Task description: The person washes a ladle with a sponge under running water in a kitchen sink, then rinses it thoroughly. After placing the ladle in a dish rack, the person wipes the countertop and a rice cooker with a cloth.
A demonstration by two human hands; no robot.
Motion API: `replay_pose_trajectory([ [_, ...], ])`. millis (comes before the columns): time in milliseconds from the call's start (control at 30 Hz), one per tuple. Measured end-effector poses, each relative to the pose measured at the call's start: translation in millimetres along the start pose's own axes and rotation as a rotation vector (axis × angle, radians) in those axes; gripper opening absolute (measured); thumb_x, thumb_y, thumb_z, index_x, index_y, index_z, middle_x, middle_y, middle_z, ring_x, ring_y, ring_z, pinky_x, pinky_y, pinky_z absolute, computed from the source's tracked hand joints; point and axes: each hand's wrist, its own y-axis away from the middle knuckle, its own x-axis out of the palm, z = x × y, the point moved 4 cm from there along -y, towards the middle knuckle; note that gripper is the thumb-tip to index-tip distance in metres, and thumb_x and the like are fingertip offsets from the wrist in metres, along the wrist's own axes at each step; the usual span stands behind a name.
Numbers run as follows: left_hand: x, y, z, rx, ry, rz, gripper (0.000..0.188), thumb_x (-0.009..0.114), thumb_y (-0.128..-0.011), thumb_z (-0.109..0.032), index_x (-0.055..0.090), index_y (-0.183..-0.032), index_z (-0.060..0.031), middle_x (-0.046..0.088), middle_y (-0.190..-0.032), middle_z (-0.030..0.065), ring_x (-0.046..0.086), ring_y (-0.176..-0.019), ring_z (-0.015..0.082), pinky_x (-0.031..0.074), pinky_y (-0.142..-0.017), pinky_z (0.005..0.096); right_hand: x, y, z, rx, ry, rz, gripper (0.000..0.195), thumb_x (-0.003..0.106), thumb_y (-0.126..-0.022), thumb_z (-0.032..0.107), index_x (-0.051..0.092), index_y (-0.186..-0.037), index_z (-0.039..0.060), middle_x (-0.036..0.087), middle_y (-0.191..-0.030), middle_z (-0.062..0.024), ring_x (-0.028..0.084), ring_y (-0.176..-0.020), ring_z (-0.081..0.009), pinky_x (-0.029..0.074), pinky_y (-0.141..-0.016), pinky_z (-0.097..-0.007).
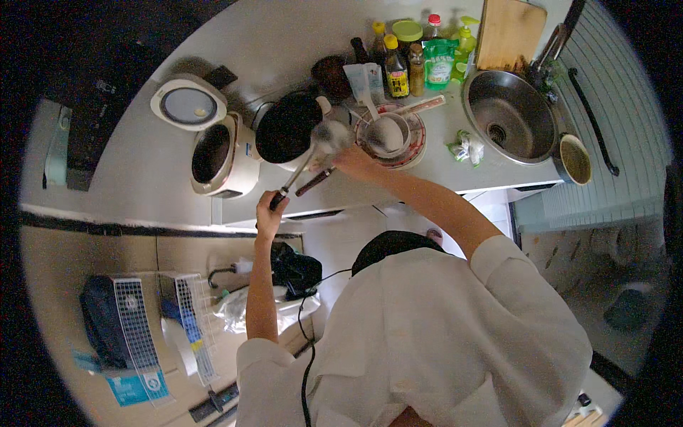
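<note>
My left hand [271,213] grips the dark handle of a long metal cooking utensil [299,172]. Its broad, blurred head, perhaps a ladle or turner, is beside the rim of a black-lined pot [288,131]. My right hand [352,161] is at that head, with its fingers blurred; whether it grips the head I cannot tell. Just below lies another dark handle [314,182] on the counter, its far end hidden by my right hand. To the right, a pale bowl [407,140] with a spoon-like utensil stands on red-patterned plates [420,144].
An open rice cooker [245,160] stands left of the pot. Sauce bottles [396,74], a green pouch [439,61] and a pump bottle [465,45] line the wall. At right are a round steel sink [520,115], a cup [575,160], a crumpled wrapper [467,148] and a cutting board [509,34].
</note>
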Motion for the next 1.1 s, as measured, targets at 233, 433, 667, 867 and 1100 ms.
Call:
replay_pose_trajectory([
  [233,-5.2,-25.6,1.9,0.066,0.044,0.109,0.022,0.065,-0.069,-0.010,0.055,-0.085,0.0025,0.049,-0.071,0.0095,0.047,-0.063,0.0207,0.039,-0.059,0.0281,52.5,-25.5,-22.5,0.151,-0.226,-0.693,0.021,0.052,-0.068,0.013,0.058,-0.087,0.0037,0.055,-0.089,-0.0128,0.050,-0.090,-0.0277,0.036,-0.082,-0.0469],
  [433,-0.5,-41.7,30.1,0.094,0.164,0.146,0.025,0.063,-0.072,-0.017,0.054,-0.085,0.0033,0.050,-0.072,0.0090,0.048,-0.064,0.0193,0.039,-0.060,0.0279,46.2,-21.2,-4.0,0.114,0.209,-0.211,0.025,0.050,-0.071,0.016,0.055,-0.094,0.0070,0.050,-0.102,-0.0116,0.046,-0.099,-0.0240,0.035,-0.084,-0.0406],
  [667,12.5,-58.3,30.2,0.113,0.254,0.168,0.023,0.063,-0.073,-0.015,0.054,-0.083,0.0032,0.051,-0.075,0.0087,0.048,-0.067,0.0183,0.039,-0.062,0.0270,-21.8,11.3,13.3,-0.008,0.261,-0.302,0.023,0.046,-0.074,0.016,0.054,-0.094,0.0092,0.050,-0.099,-0.0101,0.046,-0.097,-0.0247,0.039,-0.079,-0.0369],
  [867,31.4,-72.4,19.7,0.139,0.254,0.230,0.026,0.063,-0.072,-0.017,0.055,-0.086,0.0033,0.053,-0.078,0.0092,0.050,-0.071,0.0191,0.040,-0.066,0.0284,-32.8,25.9,10.1,-0.039,0.223,-0.399,0.025,0.046,-0.073,0.014,0.054,-0.097,0.0098,0.048,-0.095,-0.0080,0.045,-0.096,-0.0236,0.038,-0.079,-0.0354],
  [1100,37.8,-91.1,10.9,0.177,0.051,0.347,0.031,0.064,-0.070,-0.019,0.056,-0.089,0.0024,0.053,-0.081,0.0128,0.052,-0.076,0.0241,0.040,-0.069,0.0297,-49.8,68.6,15.2,-0.083,0.169,-0.496,0.032,0.049,-0.071,0.011,0.053,-0.102,0.0093,0.046,-0.090,-0.0062,0.045,-0.090,-0.0210,0.039,-0.075,-0.0331],
])
